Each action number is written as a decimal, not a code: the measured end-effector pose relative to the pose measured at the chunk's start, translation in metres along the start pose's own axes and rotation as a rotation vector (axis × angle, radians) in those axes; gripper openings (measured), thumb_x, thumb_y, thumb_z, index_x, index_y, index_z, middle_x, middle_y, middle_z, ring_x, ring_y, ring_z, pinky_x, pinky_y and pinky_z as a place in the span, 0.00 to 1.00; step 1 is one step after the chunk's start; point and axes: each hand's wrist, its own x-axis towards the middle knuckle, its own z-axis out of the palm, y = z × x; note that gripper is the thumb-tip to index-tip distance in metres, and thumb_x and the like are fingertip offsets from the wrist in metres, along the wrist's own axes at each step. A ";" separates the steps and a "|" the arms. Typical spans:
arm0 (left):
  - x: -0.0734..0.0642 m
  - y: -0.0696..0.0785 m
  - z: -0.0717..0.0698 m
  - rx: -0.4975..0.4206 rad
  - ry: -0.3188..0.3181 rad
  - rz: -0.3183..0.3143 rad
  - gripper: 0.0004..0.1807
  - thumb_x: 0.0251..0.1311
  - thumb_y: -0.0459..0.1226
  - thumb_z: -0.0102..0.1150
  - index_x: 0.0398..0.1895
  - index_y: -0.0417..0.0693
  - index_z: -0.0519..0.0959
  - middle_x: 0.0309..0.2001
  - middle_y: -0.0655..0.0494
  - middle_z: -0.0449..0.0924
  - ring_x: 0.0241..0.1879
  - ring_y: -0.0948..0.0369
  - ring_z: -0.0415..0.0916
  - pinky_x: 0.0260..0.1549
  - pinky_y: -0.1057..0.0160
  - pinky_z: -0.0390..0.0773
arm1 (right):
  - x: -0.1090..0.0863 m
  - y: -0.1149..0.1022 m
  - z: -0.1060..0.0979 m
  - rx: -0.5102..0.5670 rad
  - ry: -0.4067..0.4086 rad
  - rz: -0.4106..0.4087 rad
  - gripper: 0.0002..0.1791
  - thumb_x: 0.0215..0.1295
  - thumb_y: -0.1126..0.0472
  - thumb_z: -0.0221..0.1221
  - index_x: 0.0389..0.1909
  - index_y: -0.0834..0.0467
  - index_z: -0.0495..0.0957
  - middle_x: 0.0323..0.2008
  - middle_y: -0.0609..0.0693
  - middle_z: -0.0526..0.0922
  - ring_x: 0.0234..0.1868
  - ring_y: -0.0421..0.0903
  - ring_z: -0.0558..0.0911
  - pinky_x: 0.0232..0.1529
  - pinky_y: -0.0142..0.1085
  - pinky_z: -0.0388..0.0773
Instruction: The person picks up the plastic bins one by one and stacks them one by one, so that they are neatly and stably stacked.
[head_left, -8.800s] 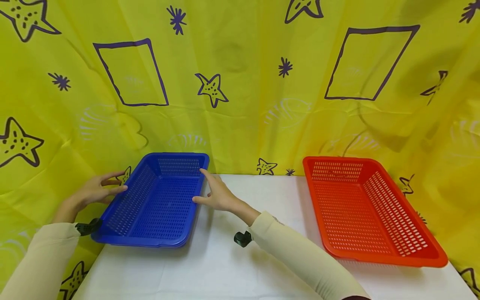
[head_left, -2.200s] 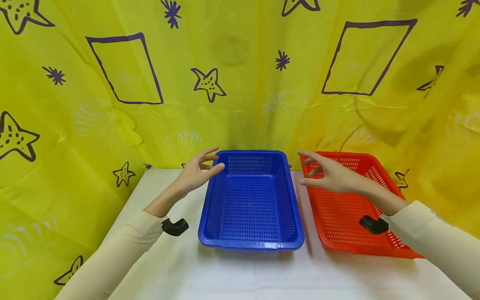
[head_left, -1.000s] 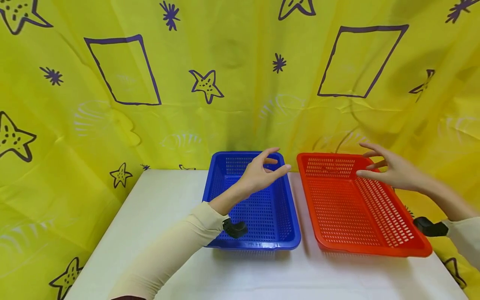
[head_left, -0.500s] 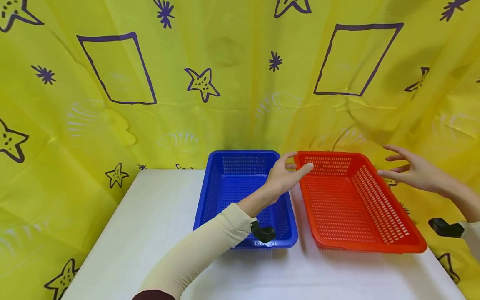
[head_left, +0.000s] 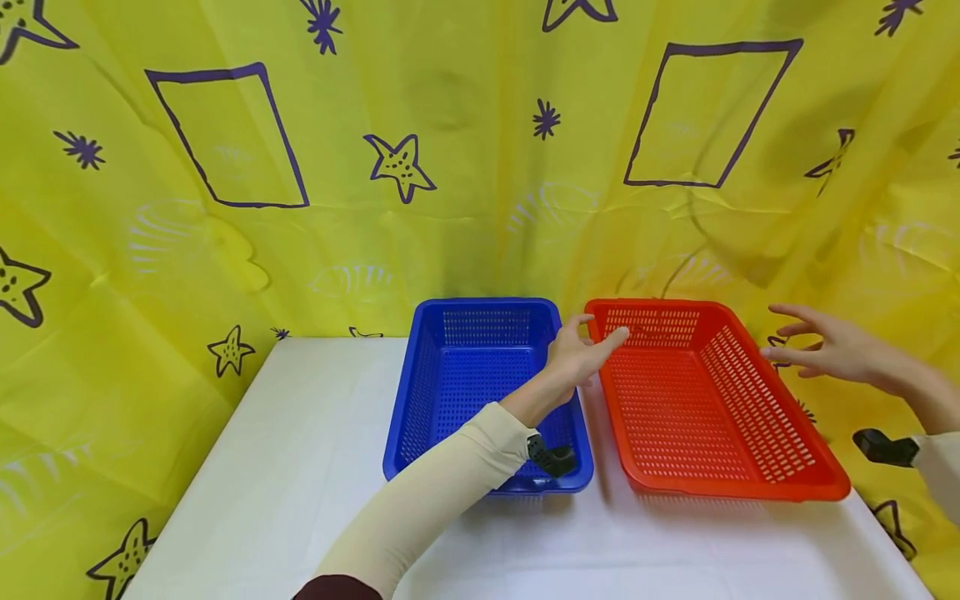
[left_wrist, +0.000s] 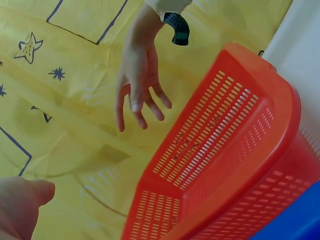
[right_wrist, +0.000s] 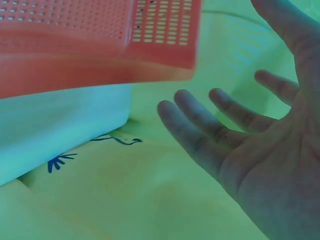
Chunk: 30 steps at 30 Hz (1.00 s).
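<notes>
My left hand (head_left: 573,354) reaches across the blue plastic basket (head_left: 480,379), its thumb and fingers spread at the left rim of the red plastic basket (head_left: 675,408). To the right of the red basket, my right hand (head_left: 840,346) hovers beside its slotted side wall, fingers extended and parted. In the right wrist view the palm of the right hand (right_wrist: 270,155) faces the corner of the red basket (right_wrist: 165,70), with a gap between them. The left wrist view shows only the left thumb (left_wrist: 37,192), apart from the red basket (left_wrist: 215,135). Both baskets hold nothing.
The baskets stand side by side, a narrow strip apart, on a white-covered table (head_left: 300,433). A yellow curtain (head_left: 465,233) printed with stars hangs close behind them and along both sides. The right table edge lies just past the red basket.
The blue basket has shifted from the far left to the middle, beside the red one. Both hands have left it and moved right, to either side of the red basket.
</notes>
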 end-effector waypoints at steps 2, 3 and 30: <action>0.002 -0.001 0.002 0.028 -0.002 -0.013 0.36 0.61 0.57 0.70 0.71 0.62 0.71 0.56 0.52 0.78 0.52 0.55 0.76 0.43 0.54 0.84 | 0.000 0.006 0.002 0.020 -0.033 0.021 0.49 0.77 0.53 0.58 0.80 0.70 0.37 0.65 0.84 0.59 0.53 0.73 0.81 0.44 0.55 0.86; 0.002 -0.002 0.003 0.029 -0.005 -0.015 0.37 0.61 0.57 0.70 0.72 0.61 0.71 0.58 0.50 0.78 0.56 0.53 0.75 0.47 0.51 0.84 | 0.000 0.009 0.003 0.034 -0.052 0.026 0.49 0.78 0.53 0.58 0.80 0.70 0.36 0.65 0.84 0.59 0.53 0.72 0.81 0.45 0.56 0.86; 0.014 -0.010 0.017 0.014 -0.183 -0.139 0.45 0.54 0.19 0.70 0.75 0.46 0.64 0.61 0.34 0.69 0.35 0.39 0.86 0.42 0.39 0.85 | -0.001 0.063 0.011 0.409 -0.301 -0.013 0.33 0.78 0.67 0.53 0.68 0.25 0.65 0.61 0.60 0.72 0.49 0.49 0.85 0.46 0.49 0.87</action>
